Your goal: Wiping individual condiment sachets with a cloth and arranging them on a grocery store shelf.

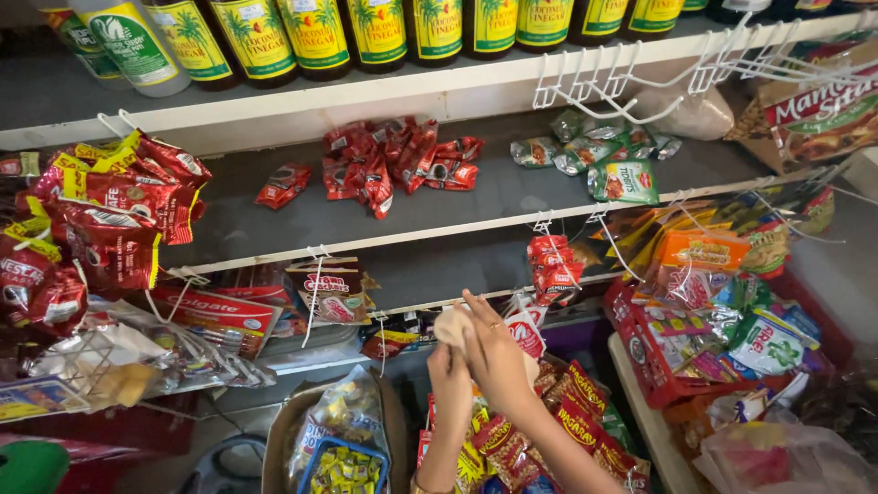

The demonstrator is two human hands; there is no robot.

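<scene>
Head view: a left hand and right hand meet before a grey shelf, fingers pinched together on a small pale sachet raised at their fingertips, above red snack packets.

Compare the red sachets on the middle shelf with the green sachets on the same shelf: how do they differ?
The red sachets lie near the shelf's middle; the green sachets lie further right, below white wire hooks. The red pile holds more packets than the green one. Red ones are dark red; green ones are green and white. Both are small, loosely scattered foil packets.
</scene>
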